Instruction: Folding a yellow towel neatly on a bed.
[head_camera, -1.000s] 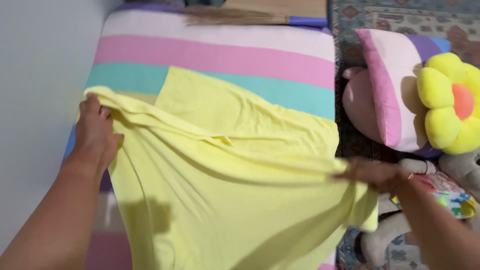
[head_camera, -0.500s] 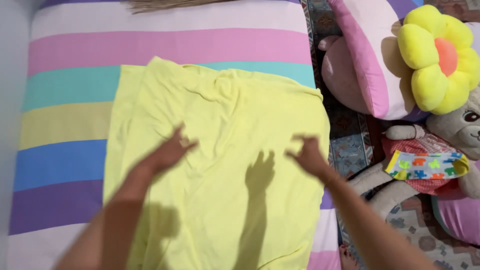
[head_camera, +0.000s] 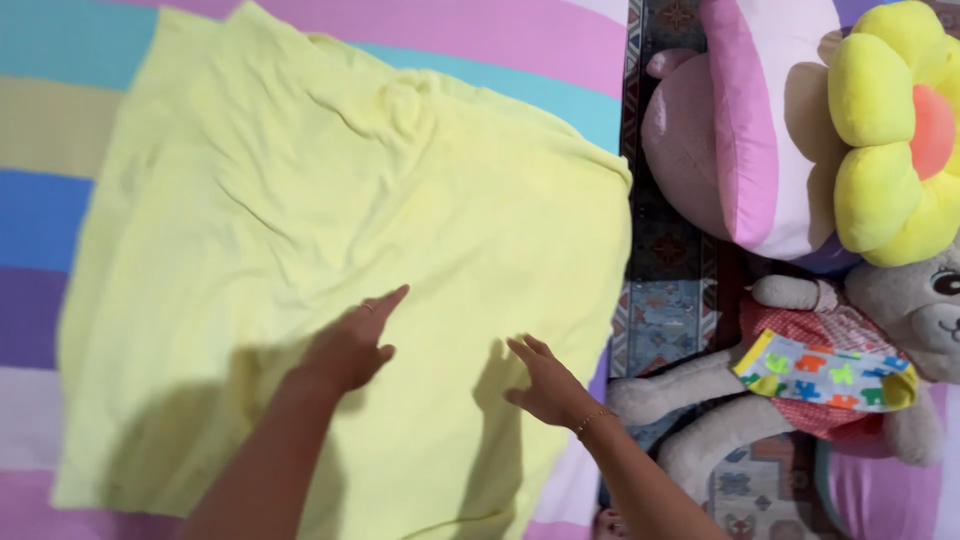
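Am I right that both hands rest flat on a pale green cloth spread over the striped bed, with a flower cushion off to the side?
Not quite: the cloth is pale yellow, not green, as the head view shows. The left hand and right hand do lie open on it over the striped bed, the flower cushion alongside.

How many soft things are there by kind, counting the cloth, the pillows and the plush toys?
Yellow cloth under both hands: 1
Striped pillow: 1
Pink pillow: 1
Yellow flower plush: 1
Teddy bear: 1
Total: 5
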